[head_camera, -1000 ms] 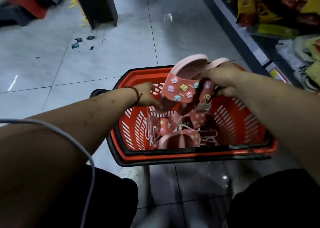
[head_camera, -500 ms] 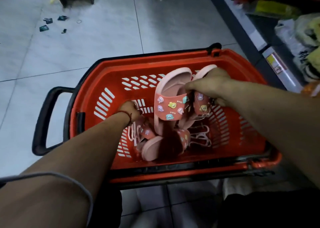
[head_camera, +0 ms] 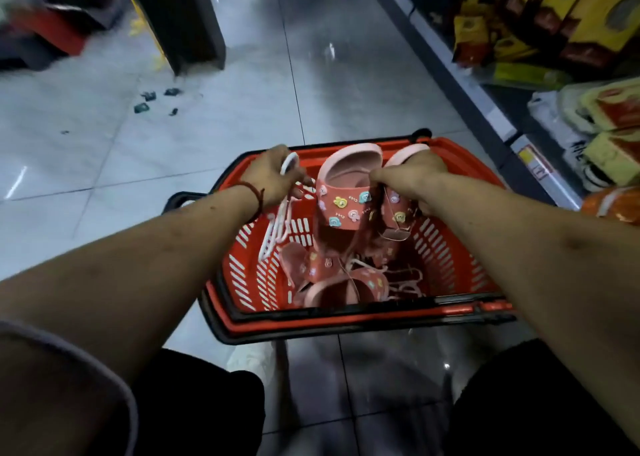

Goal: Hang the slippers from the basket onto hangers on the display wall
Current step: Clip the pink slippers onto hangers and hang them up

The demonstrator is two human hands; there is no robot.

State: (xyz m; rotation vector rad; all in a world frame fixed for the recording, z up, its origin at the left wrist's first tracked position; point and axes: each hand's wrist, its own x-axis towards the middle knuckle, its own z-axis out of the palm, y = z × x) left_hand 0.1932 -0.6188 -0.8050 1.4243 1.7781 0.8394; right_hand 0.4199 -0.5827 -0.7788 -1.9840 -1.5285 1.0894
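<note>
A red plastic basket (head_camera: 450, 248) stands on the floor in front of me. My right hand (head_camera: 412, 175) is shut on a pair of pink slippers (head_camera: 346, 192) with small coloured charms, held above the basket. My left hand (head_camera: 273, 175) grips a white plastic hanger (head_camera: 277, 227) that dangles over the basket's left side. More pink slippers (head_camera: 329, 275) and white hangers (head_camera: 401, 282) lie in the bottom of the basket.
Shelves (head_camera: 485, 102) with yellow and orange packaged goods (head_camera: 554, 23) run along the right. A dark shelf end (head_camera: 183, 23) stands at the upper left. Small scraps of litter (head_camera: 152, 99) lie on the grey tiled floor. My legs are at the bottom.
My left hand has come up out of the basket with a white hanger in it. My right hand still holds the slipper pair above the basket.
</note>
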